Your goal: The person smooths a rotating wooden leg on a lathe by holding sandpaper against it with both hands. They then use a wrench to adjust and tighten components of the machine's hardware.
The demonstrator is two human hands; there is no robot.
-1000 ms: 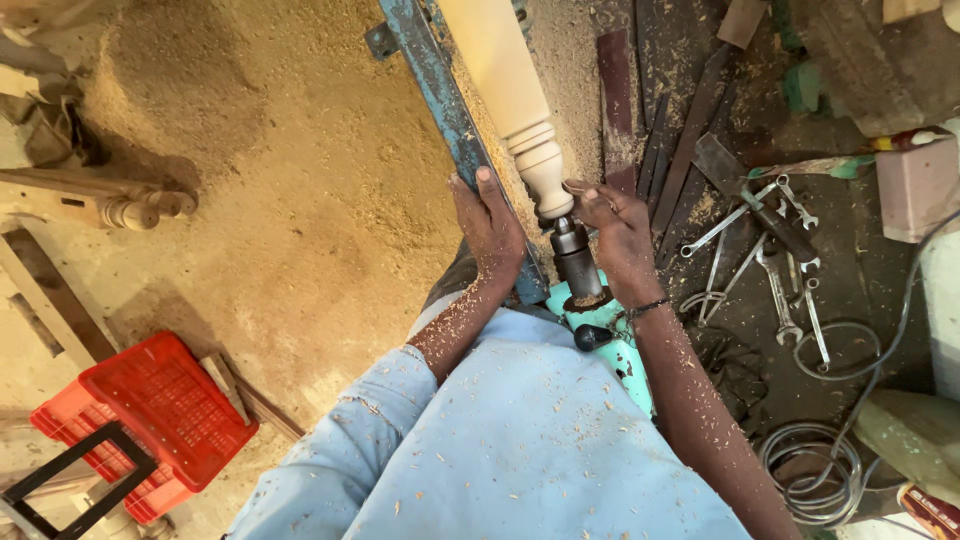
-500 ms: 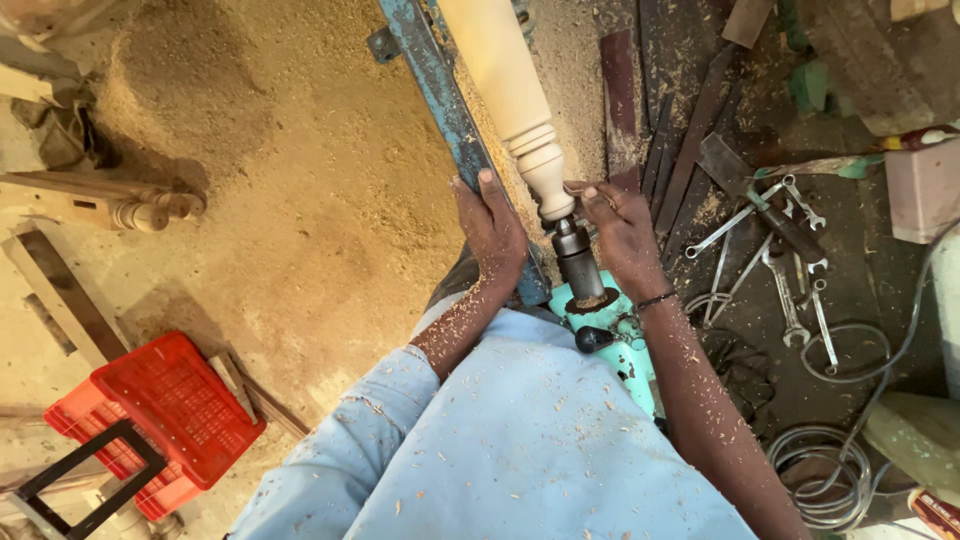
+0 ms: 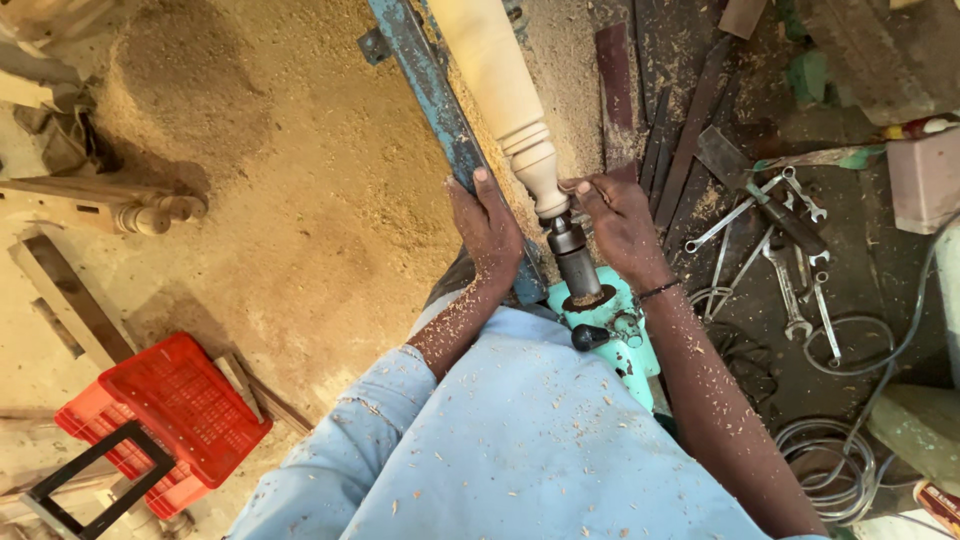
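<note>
Light blue sleeves, flecked with wood chips, were seen nearest the camera. Just beyond them, the turquoise tailstock (image 3: 610, 330) stood with its dark metal centre (image 3: 575, 258) run up against the end of the turned wooden spindle (image 3: 500, 90).

The left hand (image 3: 490, 235) was laid flat and open on the blue lathe rail (image 3: 440, 120), fingers extended along it, nothing held. The right hand (image 3: 620, 225) was placed at the junction of spindle and centre; its fingertips (image 3: 578, 188) were curled in toward the narrow rounded end of the workpiece. Whether that end was actually pinched or only touched could not be told.

The spindle was mounted between centres, tilted away up the frame, its beaded end next to the tailstock.

Judgement on doing the step well: the point should be seated squarely in the spindle end, with the left hand kept braced on the rail for steadiness, and fingers kept off the bead should the work turn. Loose cuffs would be a hazard there.

Farther right, spanners (image 3: 790, 270) and flat bars lay on the dark bench, with coiled wire (image 3: 830, 480) near. Farther left, sawdust (image 3: 250, 150) was heaped; a red plastic crate (image 3: 170, 420) sat well apart.
</note>
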